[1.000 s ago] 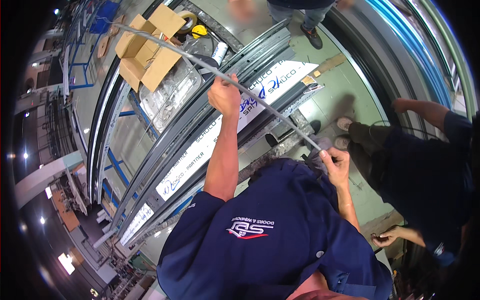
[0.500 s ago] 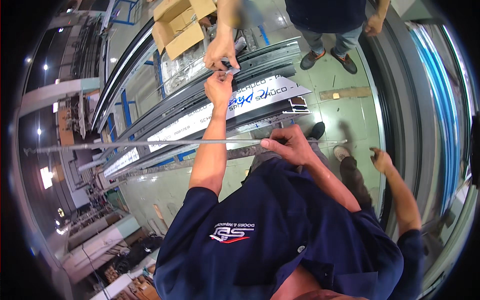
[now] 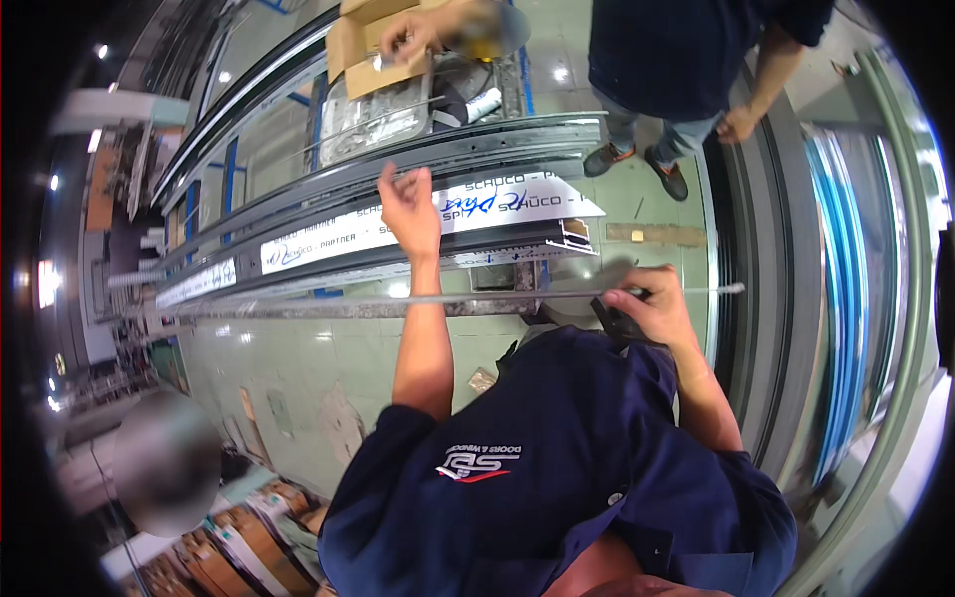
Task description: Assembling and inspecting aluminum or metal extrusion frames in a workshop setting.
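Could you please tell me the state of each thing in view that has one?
Rod: held, nearly straight
Left hand: fingers parted, off the rod
Right hand: closed on the rod
Carton: open, flaps spread
Profiles: lying side by side
White film: marked in blue

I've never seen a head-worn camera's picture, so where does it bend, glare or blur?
Head view: blue strips bow near the dark rim; head view: glare spots the floor; head view: the rod in the right hand blurs toward its left end.
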`<state>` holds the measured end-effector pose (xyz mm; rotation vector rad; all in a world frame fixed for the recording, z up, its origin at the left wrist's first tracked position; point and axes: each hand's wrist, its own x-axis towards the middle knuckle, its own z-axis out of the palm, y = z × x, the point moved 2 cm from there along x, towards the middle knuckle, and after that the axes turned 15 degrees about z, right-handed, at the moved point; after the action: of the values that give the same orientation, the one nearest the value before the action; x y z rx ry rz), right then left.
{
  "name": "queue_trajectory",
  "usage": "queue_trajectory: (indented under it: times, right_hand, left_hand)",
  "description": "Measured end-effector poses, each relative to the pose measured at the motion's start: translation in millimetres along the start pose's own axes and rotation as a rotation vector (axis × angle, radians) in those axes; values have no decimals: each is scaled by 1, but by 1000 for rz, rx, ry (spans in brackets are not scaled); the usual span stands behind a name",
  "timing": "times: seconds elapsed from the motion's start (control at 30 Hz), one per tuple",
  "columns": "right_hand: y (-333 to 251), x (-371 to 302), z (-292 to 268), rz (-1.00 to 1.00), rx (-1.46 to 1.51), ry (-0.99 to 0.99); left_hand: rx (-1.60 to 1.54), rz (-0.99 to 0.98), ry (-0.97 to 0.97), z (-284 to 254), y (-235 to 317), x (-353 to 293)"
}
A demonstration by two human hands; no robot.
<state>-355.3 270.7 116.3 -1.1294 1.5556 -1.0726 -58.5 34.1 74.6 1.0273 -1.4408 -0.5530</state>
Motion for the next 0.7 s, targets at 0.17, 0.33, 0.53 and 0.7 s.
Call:
queue_trajectory:
  times: [0.17,0.33,0.53,0.7]
  right_hand:
    - [48,19,-81,91,-116,-45]
    - [114,54,-190,248,-234,-129]
    - [205,69,-358,250,-410,-251]
    - [247,38,-503,417,-371,-216]
  left_hand:
    - [-667,-507,290,-10,46,-65]
    - [-766,-416,452,79,107,-92]
    - [-413,-586,309,228,141,-130]
    - [-479,-881,27,350,138,-188]
